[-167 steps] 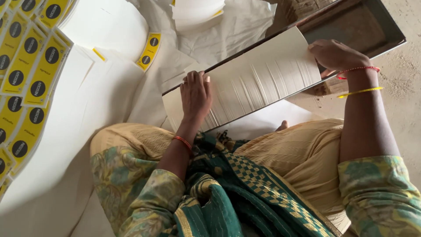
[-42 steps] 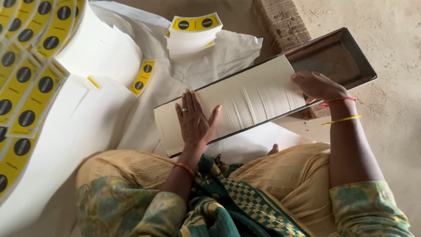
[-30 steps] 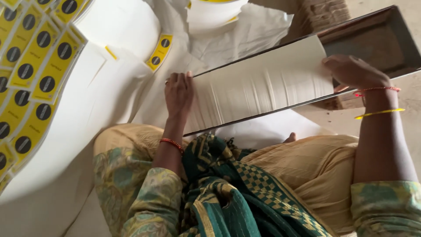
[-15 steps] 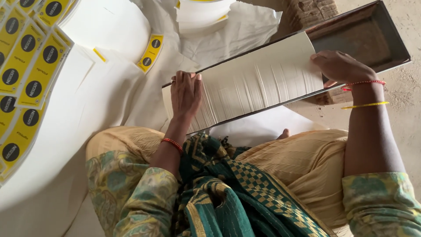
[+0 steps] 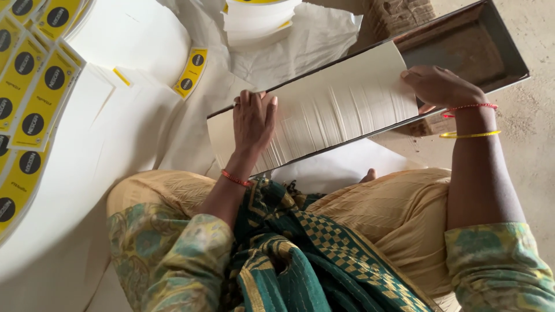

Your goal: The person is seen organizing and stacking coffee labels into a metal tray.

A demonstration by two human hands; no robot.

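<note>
A fanned row of white paper sheets [image 5: 341,107] lies along a long dark metal tray [image 5: 468,52] that slants across my lap. My left hand [image 5: 253,118] rests flat on the left part of the sheets, fingers together. My right hand [image 5: 442,86] presses on the right end of the row, fingers spread over the top sheet. A red thread band sits on each wrist, and a yellow bangle on the right one.
Large white sheets [image 5: 115,133] cover the floor to the left. Yellow labels with black circles [image 5: 40,98] lie in rows at the far left, one strip [image 5: 191,72] apart. A stack of white sheets [image 5: 257,20] stands at the top. A brick [image 5: 399,14] props the tray.
The view has shifted a little; my left hand slid slightly right along the fanned sheets, and my right hand stays on the right end of the row.
</note>
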